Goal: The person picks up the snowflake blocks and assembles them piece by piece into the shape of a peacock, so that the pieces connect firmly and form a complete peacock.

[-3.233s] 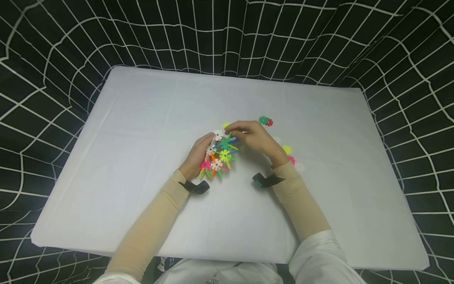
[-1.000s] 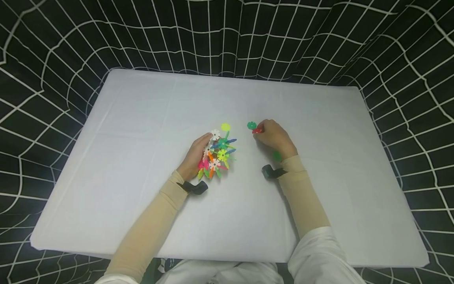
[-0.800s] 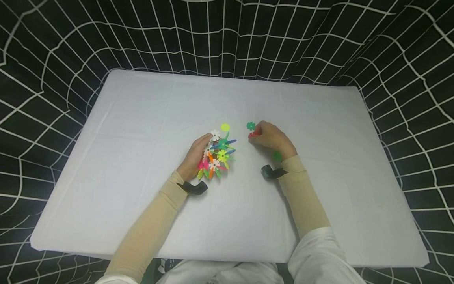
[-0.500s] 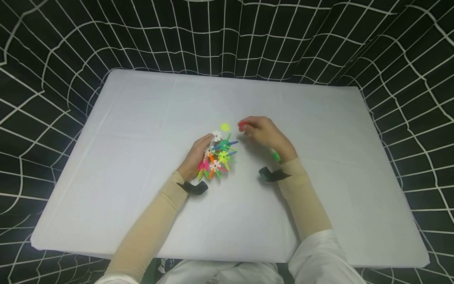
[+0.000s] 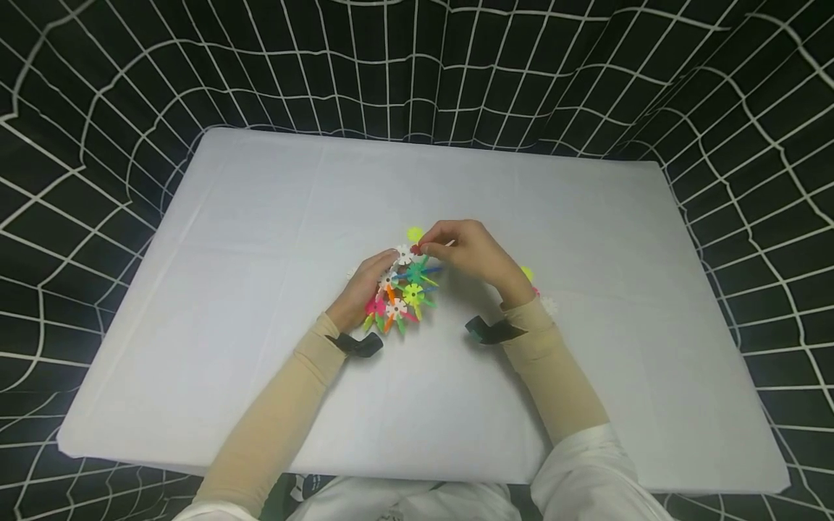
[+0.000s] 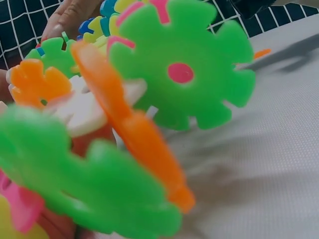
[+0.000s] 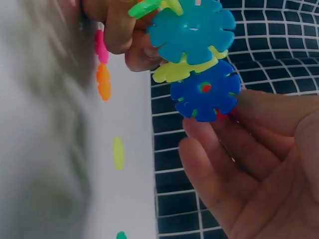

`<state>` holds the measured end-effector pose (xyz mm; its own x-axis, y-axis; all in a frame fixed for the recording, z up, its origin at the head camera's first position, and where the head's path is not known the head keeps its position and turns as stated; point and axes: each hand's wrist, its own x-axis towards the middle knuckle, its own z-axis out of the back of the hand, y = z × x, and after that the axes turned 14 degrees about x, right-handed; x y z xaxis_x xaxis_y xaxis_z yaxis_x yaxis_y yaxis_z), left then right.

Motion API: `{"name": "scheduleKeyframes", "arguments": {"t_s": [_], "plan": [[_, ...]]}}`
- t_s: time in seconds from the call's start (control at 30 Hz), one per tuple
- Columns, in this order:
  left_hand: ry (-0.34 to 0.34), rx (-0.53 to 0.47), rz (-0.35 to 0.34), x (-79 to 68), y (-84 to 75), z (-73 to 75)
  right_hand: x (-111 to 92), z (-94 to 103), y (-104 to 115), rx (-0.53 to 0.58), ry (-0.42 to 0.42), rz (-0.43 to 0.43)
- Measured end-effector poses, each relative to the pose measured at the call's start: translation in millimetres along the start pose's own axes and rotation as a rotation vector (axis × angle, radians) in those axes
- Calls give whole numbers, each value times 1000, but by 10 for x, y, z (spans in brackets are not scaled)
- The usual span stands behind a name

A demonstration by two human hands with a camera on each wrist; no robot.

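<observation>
Disc assembly: a cluster of interlocked notched flower discs [image 5: 413, 294], centre of the head frame.
Left hand [image 5: 360, 293]: fingers curled about the left side of the cluster, gripping it.
Right hand [image 5: 465, 250]: thumb and fingertips drawn together, pinching a red disc [image 5: 416, 250] at the cluster's upper end.
Red disc contact: cannot be confirmed; in the right wrist view it shows only partly, behind a blue disc [image 7: 199, 103].
Slip risk: the small pinch area could let the red disc twist or drop.
Joint risk: pressure at the upper end, with the grip on one side, could tilt the cluster or loosen neighbouring discs.
Obstructions: protruding discs crowd the upper end; a loose yellow disc [image 5: 415, 234] just above could be knocked.
Right-side parts: yellow, pink and white discs [image 5: 549, 306], partly behind the right wrist.
Surroundings: white-covered table [image 5: 260, 195]; white net [image 5: 391, 72] along the upper frame.
</observation>
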<state>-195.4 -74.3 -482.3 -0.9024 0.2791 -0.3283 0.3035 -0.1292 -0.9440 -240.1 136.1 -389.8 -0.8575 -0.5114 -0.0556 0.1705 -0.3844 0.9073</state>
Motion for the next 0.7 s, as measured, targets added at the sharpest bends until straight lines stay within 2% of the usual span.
{"name": "scheduleKeyframes", "arguments": {"t_s": [0.1, 0.23, 0.33, 0.5, 0.7], "plan": [[10, 7, -2, -6, 6, 5, 2, 17, -24, 45, 44, -26], [39, -5, -18, -10, 8, 19, 31, 39, -126, 179, 118, -78], [78, -43, -38, -9, 7, 26, 58, 53, -216, 271, 168, -118], [126, -128, -58, -12, 3, 33, 93, 72, -315, 389, 234, -132], [139, -162, -52, -15, 2, 32, 104, 94, -340, 384, 235, -198]]}}
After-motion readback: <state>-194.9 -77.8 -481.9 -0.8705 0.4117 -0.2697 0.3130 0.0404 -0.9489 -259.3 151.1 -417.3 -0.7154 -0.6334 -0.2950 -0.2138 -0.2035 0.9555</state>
